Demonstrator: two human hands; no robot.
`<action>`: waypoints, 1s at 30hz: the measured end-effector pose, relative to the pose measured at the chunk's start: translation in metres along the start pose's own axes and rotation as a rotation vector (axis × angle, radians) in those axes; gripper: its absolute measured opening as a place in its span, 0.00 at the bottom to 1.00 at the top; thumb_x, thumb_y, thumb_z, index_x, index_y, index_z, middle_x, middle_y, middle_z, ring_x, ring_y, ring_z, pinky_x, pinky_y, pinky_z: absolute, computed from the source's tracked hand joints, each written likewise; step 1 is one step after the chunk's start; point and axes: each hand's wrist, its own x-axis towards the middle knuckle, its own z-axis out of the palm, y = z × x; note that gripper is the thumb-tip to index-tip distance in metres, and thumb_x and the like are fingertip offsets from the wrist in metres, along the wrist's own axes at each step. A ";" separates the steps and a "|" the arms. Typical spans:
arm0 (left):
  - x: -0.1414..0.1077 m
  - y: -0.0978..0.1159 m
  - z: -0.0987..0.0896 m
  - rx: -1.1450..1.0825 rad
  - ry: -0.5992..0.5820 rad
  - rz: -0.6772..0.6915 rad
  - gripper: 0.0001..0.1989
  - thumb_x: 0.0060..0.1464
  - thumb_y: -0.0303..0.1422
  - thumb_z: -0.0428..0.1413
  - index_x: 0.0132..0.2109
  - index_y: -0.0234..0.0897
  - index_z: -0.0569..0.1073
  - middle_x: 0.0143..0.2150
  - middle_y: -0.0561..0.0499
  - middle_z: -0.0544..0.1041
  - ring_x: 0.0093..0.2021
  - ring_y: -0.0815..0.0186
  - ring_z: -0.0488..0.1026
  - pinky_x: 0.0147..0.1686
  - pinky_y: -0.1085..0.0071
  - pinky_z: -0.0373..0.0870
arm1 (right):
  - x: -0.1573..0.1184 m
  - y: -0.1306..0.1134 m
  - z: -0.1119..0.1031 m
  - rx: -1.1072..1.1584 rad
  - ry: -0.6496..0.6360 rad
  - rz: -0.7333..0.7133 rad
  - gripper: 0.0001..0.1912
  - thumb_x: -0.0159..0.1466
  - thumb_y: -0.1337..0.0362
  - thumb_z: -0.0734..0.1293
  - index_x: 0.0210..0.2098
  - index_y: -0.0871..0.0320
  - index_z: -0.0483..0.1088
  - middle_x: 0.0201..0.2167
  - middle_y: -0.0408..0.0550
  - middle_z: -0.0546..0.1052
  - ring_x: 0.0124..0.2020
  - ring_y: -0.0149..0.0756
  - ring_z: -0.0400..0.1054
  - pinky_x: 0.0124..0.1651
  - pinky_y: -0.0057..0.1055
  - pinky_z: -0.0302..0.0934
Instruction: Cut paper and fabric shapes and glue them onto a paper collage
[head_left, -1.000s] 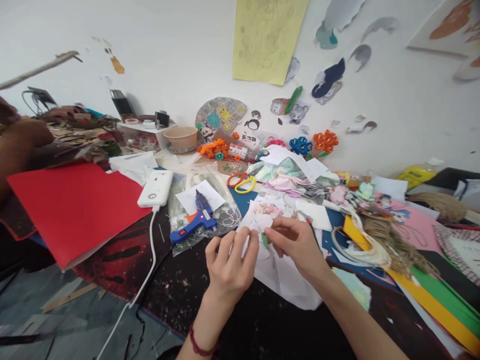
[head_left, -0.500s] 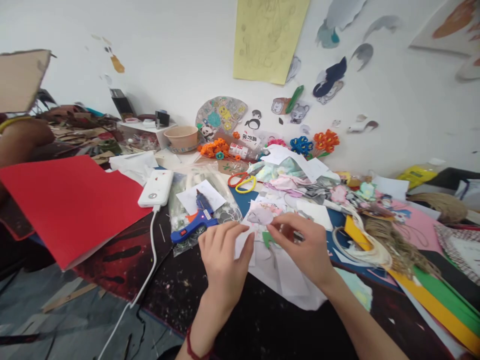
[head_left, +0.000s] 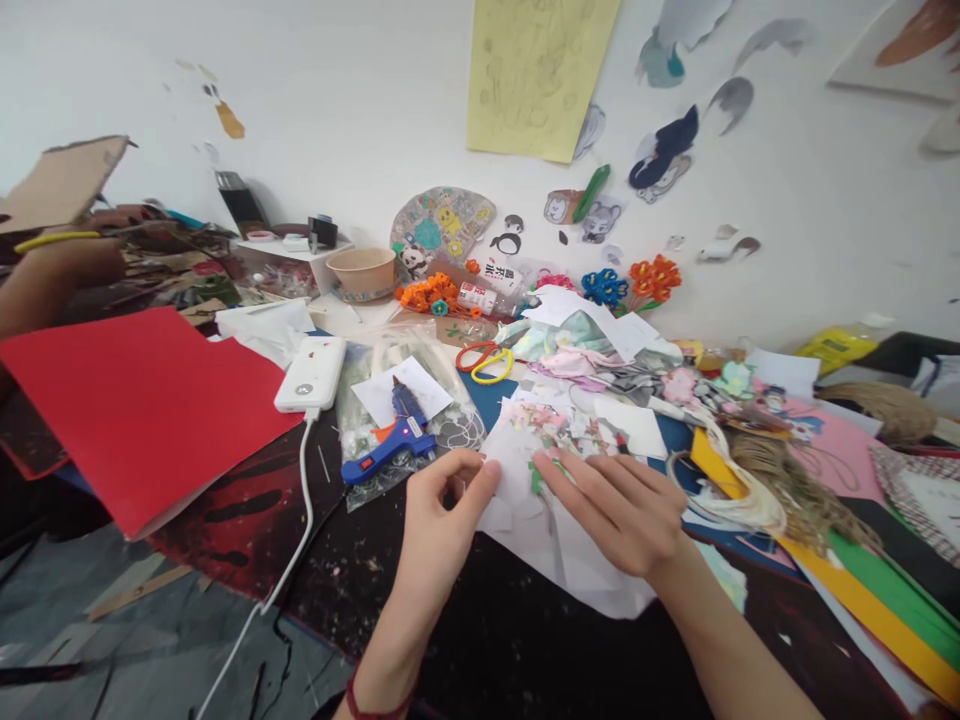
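Observation:
Thumb and forefinger of my left hand (head_left: 442, 525) are pinched together at the left edge of a white paper sheet (head_left: 592, 575). Whatever lies between those fingertips is hidden or too small to name. My right hand (head_left: 634, 515) is open, its fingers stretched out low over the sheet. Its fingertips are beside a small green piece (head_left: 535, 478), and I cannot tell if they touch it. Small pink and multicoloured scraps (head_left: 551, 420) lie just beyond the fingers.
A blue glue gun (head_left: 394, 445) rests on plastic bags to the left, near a white power bank (head_left: 311, 375) with its cable. Scissors (head_left: 491, 362) lie behind. Cord coils (head_left: 780, 485) and coloured strips are at right. Another person's arm (head_left: 67, 270) is beyond a red sheet (head_left: 150, 410).
My right hand has gone from a pinch by a greyish piece to stretched fingers lower over the paper. My left thumb and forefinger have closed together. The greyish piece no longer shows.

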 end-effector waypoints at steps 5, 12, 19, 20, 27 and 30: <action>0.000 0.001 -0.001 0.020 -0.013 -0.002 0.16 0.57 0.44 0.60 0.30 0.35 0.73 0.27 0.52 0.69 0.29 0.69 0.62 0.29 0.73 0.59 | -0.001 -0.002 0.002 0.063 0.065 0.046 0.08 0.65 0.70 0.67 0.41 0.60 0.78 0.31 0.48 0.81 0.29 0.34 0.74 0.31 0.32 0.65; -0.001 0.001 -0.001 0.062 -0.036 0.009 0.15 0.59 0.42 0.58 0.31 0.35 0.73 0.27 0.54 0.69 0.30 0.70 0.62 0.30 0.73 0.57 | 0.003 -0.003 0.001 0.092 0.106 0.030 0.07 0.64 0.71 0.67 0.40 0.65 0.78 0.29 0.49 0.80 0.29 0.34 0.73 0.32 0.32 0.63; 0.000 0.003 0.000 0.038 -0.055 -0.014 0.15 0.59 0.42 0.59 0.31 0.35 0.73 0.26 0.54 0.69 0.29 0.70 0.61 0.29 0.73 0.56 | 0.003 -0.003 0.002 0.089 0.100 0.014 0.08 0.65 0.71 0.67 0.41 0.65 0.78 0.30 0.48 0.81 0.28 0.34 0.72 0.31 0.32 0.63; 0.000 0.004 0.000 0.029 -0.059 -0.020 0.15 0.59 0.42 0.59 0.31 0.35 0.73 0.26 0.54 0.69 0.29 0.70 0.61 0.29 0.73 0.56 | 0.003 -0.003 0.001 0.089 0.101 0.011 0.08 0.65 0.71 0.67 0.41 0.65 0.78 0.30 0.48 0.81 0.28 0.34 0.72 0.31 0.32 0.63; 0.000 0.006 0.000 -0.004 -0.081 -0.011 0.16 0.61 0.42 0.56 0.31 0.35 0.73 0.26 0.55 0.69 0.28 0.71 0.61 0.29 0.74 0.56 | 0.003 -0.003 -0.002 0.090 0.103 0.024 0.09 0.66 0.72 0.65 0.41 0.67 0.78 0.30 0.50 0.81 0.27 0.35 0.73 0.30 0.33 0.63; 0.000 0.007 0.000 -0.003 -0.081 0.012 0.18 0.63 0.42 0.55 0.28 0.35 0.71 0.25 0.55 0.67 0.28 0.71 0.62 0.29 0.74 0.56 | 0.001 -0.004 -0.003 0.089 0.104 0.025 0.10 0.66 0.73 0.64 0.41 0.68 0.78 0.30 0.50 0.81 0.27 0.35 0.73 0.29 0.33 0.63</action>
